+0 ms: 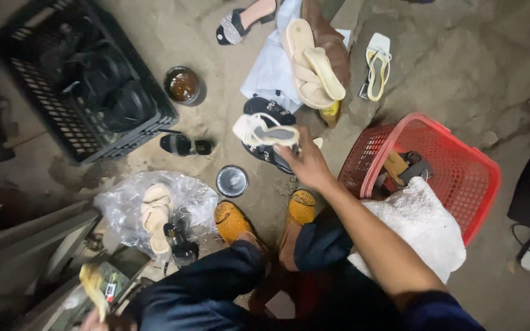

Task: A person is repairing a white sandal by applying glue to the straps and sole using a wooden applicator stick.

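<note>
Black crate [75, 132] stood at floor's upper left, dark shoes piled inside. Left hand [96, 319] low at bottom left, closed round yellowish brush-like tool [93, 287], likely kept ready. Clear bag [124, 205] held cream sandal [154, 214] near person's feet. Glue tin [182, 86] stood open within reach. Right hand [305, 162] pinched white sandal [262, 130] by heel, lifted above floor [492, 79], seemingly for inspection. Red basket [461, 165] at right, white cloth [418, 227] draped over rim.

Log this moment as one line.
right hand: holds white sandal | left hand: grips brush | beside: red basket, black crate
</note>
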